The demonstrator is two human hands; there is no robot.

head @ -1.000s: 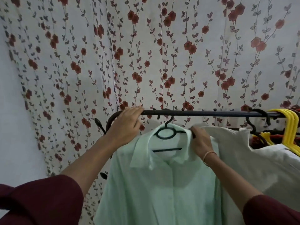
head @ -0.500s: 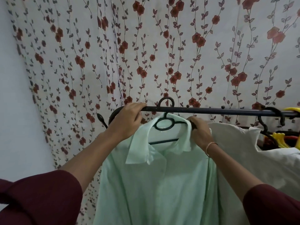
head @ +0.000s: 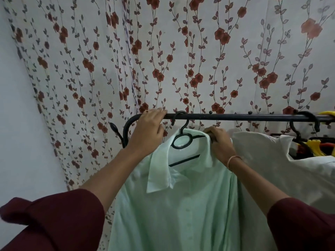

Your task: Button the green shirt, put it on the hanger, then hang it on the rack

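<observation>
No text, label, brand, number or sign can be read anywhere in the view.

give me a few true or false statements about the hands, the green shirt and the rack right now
1. The hook of the black hanger is over the rack bar. True.
2. The left hand grips the shirt collar. False: it rests on the rack bar.
3. The right hand holds the hanger at the shoulder of the green shirt. True.
4. The green shirt hangs open, unbuttoned. False: its front placket is closed.
5. A white garment hangs to the right of the green shirt. True.
</observation>
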